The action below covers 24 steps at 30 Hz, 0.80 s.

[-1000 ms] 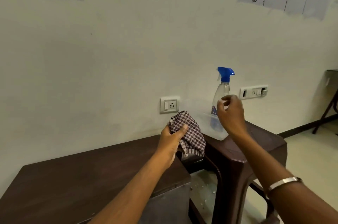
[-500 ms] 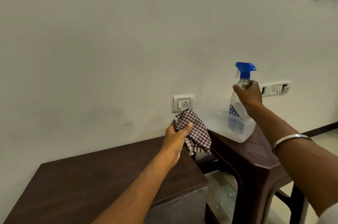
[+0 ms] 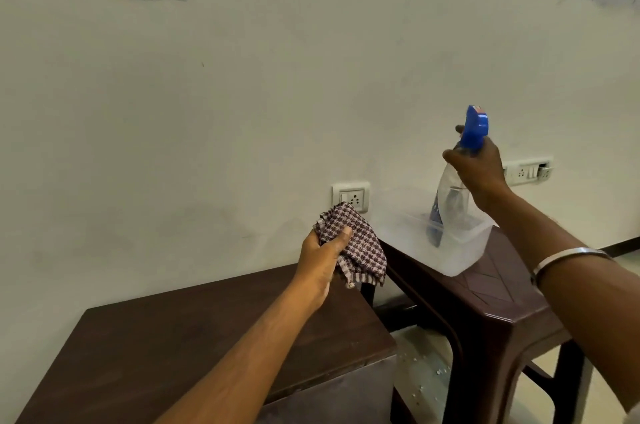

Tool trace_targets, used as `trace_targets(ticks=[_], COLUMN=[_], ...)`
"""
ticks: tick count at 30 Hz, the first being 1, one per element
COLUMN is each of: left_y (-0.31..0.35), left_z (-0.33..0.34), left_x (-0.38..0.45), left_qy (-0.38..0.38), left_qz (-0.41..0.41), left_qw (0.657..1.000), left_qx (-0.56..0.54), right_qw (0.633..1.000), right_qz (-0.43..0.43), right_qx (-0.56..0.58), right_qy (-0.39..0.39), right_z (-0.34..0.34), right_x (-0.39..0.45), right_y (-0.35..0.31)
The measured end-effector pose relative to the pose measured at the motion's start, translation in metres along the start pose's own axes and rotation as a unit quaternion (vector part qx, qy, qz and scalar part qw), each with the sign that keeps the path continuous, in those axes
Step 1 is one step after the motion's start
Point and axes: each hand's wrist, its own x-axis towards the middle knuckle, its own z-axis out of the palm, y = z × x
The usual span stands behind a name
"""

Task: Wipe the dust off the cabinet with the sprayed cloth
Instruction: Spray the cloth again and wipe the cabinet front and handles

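Note:
My left hand [image 3: 323, 255] grips a bunched maroon-and-white checked cloth [image 3: 360, 243], held up over the right end of the dark brown cabinet [image 3: 194, 337]. My right hand [image 3: 479, 169] is closed around the neck of a clear spray bottle [image 3: 448, 202] with a blue trigger head. The bottle is tilted, its base still down inside a clear plastic tub [image 3: 464, 250]. The nozzle points roughly left, toward the cloth.
The tub sits on a dark brown plastic stool [image 3: 485, 306] right of the cabinet, with a narrow gap and speckled floor [image 3: 422, 378] between them. The white wall behind carries sockets [image 3: 350, 197], a switch strip [image 3: 528, 171] and taped papers.
My right hand reached the bottle, closed on its neck, then lifted and tilted it within the tub. The left hand has kept the cloth in about the same spot.

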Motion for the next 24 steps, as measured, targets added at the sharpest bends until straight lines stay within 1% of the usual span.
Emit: trace_targets(ticks=[4, 7, 9, 11, 14, 16, 20, 24], left_y=[0.013, 0.023, 0.03, 0.036, 0.045, 0.05, 0.058, 0.069], left_z=[-0.001, -0.003, -0.004, -0.005, -0.007, -0.008, -0.01, -0.014], left_x=[0.001, 0.003, 0.002, 0.001, -0.001, -0.003, -0.01, -0.014], left_qy=[0.006, 0.021, 0.023, 0.027, 0.039, 0.047, 0.06, 0.065], left_qz=[-0.004, -0.01, -0.005, 0.0, 0.009, 0.015, 0.027, 0.047], left_qw=[0.999, 0.998, 0.998, 0.998, 0.996, 0.994, 0.992, 0.991], left_qx=[-0.032, -0.051, -0.054, -0.055, -0.078, -0.093, -0.109, -0.104], right_qw=[0.994, 0.981, 0.973, 0.97, 0.971, 0.973, 0.977, 0.971], right_qz=[-0.102, -0.181, -0.221, -0.236, -0.239, -0.225, -0.141, -0.079], right_qx=[-0.029, -0.05, -0.037, -0.009, 0.016, 0.017, 0.007, 0.001], right_qy=[0.011, 0.037, 0.059, 0.059, 0.014, -0.045, -0.158, -0.224], right_z=[0.0, 0.005, 0.007, 0.008, 0.014, 0.022, 0.043, 0.069], right_x=[-0.004, -0.012, -0.019, -0.028, -0.047, -0.068, -0.116, -0.157], right_y=[-0.04, -0.069, -0.092, -0.114, -0.132, -0.129, -0.099, -0.069])
